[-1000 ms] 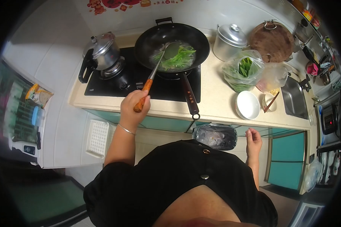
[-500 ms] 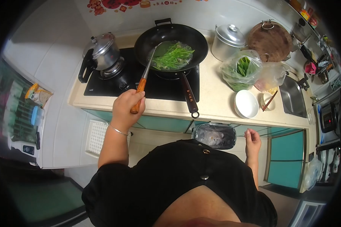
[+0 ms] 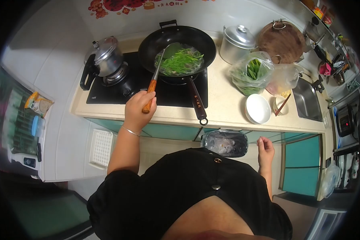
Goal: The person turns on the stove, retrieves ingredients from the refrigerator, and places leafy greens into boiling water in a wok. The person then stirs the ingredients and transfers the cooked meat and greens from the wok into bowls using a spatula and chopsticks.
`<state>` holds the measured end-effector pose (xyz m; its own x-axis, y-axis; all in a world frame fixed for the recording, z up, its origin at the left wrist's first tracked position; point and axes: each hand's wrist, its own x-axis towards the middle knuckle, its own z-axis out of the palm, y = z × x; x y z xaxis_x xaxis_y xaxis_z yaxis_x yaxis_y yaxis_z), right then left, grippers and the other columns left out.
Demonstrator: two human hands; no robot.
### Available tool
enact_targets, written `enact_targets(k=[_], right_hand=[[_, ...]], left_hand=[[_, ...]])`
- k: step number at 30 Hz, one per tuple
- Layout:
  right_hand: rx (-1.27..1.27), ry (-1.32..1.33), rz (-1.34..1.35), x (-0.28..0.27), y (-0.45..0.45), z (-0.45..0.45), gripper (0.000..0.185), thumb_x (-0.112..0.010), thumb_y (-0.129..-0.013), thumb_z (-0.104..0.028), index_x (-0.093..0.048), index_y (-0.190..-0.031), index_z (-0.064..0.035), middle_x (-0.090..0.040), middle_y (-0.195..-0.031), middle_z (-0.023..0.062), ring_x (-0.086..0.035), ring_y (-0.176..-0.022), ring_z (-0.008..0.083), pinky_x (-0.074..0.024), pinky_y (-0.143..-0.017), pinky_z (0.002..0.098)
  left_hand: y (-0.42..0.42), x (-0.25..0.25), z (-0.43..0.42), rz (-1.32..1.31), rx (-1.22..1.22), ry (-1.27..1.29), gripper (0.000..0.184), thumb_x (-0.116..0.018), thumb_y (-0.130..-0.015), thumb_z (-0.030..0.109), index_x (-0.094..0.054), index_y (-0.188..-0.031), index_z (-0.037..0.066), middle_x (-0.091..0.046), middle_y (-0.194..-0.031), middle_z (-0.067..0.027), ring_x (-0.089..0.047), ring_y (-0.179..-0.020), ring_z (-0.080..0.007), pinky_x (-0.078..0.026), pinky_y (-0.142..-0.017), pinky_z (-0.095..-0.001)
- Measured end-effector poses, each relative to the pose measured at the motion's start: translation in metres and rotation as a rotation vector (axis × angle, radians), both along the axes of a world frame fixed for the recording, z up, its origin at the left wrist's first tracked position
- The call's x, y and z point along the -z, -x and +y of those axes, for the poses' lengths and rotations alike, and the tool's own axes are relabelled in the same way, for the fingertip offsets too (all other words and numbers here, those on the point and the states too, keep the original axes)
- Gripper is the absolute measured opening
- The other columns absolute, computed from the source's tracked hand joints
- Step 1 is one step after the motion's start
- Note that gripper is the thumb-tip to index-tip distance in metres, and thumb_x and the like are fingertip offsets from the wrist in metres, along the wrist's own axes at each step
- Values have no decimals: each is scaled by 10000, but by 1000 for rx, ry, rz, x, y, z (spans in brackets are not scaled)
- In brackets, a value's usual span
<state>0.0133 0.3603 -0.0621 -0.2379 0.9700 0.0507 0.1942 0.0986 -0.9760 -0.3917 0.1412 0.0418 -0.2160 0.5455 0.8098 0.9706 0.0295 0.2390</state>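
My left hand [image 3: 140, 106] is closed around the wooden handle of a wok spatula [image 3: 153, 86]. The spatula's metal shaft slants up into the black wok [image 3: 148, 42], and its blade rests at the left side of the green leafy vegetables [image 3: 184, 61]. These long, thin greens lie in some liquid at the bottom of the wok. The wok's long dark handle points toward me, with nobody holding it. My right hand [image 3: 266, 149] hangs low beside my body, fingers loosely curled in, and nothing shows in it.
Left of the wok, a pressure cooker [image 3: 107, 58] stands on the other burner. To the right are a lidded pot [image 3: 237, 46], a bag of greens [image 3: 252, 76], a white bowl [image 3: 257, 109], a small cup with chopsticks [image 3: 281, 106] and a sink [image 3: 307, 100]. Below the counter sits a lined bin [image 3: 226, 143].
The spatula blade has moved slightly within the wok, and the greens have shifted and spread. My left hand has turned a little on the handle. My right hand stays where it was.
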Motion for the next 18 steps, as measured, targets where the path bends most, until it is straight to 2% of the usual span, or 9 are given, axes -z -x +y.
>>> enact_targets(k=[5,7,11,13,18], right_hand=[[-5,4,-29,-3,4,-1,170,-618,-829,-120,-590,-940,7,-599,-823,23,-533,-740,78,-434,-686,202],[-20,19,-20,-5,9,0,172,-619,-829,-121,-590,-940,7,-597,-819,24,-531,-734,80,-435,-684,203],[-31,6,5,-6,14,1,171,-619,-829,-121,-591,-938,8,-595,-814,22,-529,-731,82,-435,-686,206],[-16,19,17,-5,13,1,166,-617,-830,-118,-593,-935,8,-595,-816,23,-529,-739,83,-434,-693,209],[-22,16,-5,3,6,2,168,-616,-831,-119,-594,-942,5,-598,-826,26,-531,-747,84,-435,-700,212]], left_hand=[[-2,-2,6,6,14,-80,225,-675,-667,17,-611,-877,64,-596,-791,-120,-594,-666,-267,-494,-589,-315],[-2,3,13,-75,93,-131,224,-675,-668,16,-610,-878,62,-600,-791,-120,-596,-672,-266,-493,-591,-311],[-1,10,15,-89,92,-75,218,-674,-671,18,-609,-875,58,-603,-797,-123,-597,-679,-268,-494,-597,-315],[4,13,9,-30,17,-47,194,-656,-690,-16,-598,-872,22,-613,-835,-135,-612,-720,-263,-497,-659,-302],[5,1,-3,-51,-64,-47,194,-652,-693,-24,-600,-874,22,-615,-835,-131,-612,-738,-261,-496,-668,-301]])
